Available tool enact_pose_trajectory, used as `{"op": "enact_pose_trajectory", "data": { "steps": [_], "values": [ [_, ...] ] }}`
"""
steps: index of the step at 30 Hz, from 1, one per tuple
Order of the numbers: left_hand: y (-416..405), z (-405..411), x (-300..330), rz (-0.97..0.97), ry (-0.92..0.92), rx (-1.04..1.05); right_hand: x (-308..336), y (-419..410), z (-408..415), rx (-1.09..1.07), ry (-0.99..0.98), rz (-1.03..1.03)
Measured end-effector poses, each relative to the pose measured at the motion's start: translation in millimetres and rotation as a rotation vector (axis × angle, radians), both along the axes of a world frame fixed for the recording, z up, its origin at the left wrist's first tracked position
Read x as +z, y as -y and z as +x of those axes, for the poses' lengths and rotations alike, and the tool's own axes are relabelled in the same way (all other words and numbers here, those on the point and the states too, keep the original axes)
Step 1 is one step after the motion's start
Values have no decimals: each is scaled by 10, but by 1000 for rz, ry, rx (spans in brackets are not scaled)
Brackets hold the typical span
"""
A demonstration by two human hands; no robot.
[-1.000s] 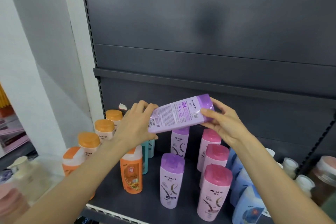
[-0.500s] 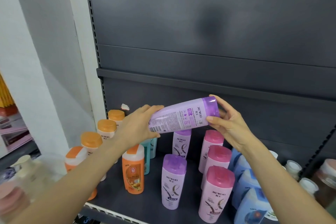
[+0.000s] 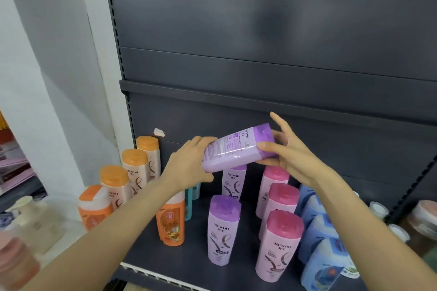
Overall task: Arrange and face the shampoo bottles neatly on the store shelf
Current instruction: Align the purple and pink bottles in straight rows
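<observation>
The purple bottle (image 3: 238,147) has rolled in the grip since a second ago, its printed back now angling upward, cap end a touch higher. Far left, the orange-capped bottles (image 3: 134,165) stand in a row running back along the shelf (image 3: 146,253). The left hand (image 3: 189,163) wraps the bottle's base, fingers curled round it. The bottle lies nearly level in the air above the standing purple bottle (image 3: 223,229). The right hand (image 3: 287,155) pinches the cap end between thumb and fingers, index finger raised. Pink-capped bottles (image 3: 279,243) line up further right. The step looks like turning it label-front; next it wants tipping upright and setting down into the purple row.
</observation>
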State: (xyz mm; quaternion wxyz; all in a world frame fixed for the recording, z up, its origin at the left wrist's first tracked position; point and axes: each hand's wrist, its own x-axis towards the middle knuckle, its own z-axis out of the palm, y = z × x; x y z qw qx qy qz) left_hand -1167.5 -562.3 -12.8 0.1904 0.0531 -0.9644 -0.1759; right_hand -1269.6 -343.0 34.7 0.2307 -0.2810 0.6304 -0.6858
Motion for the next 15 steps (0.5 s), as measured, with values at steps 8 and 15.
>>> {"op": "enact_pose_trajectory", "data": {
  "steps": [8, 15],
  "values": [
    [82, -49, -122, 344, 73, -129, 55, 57, -135, -63, -577, 110],
    [153, -160, -238, 473, 173, -153, 97, 180, -279, 140, -504, 222]
  ]
}}
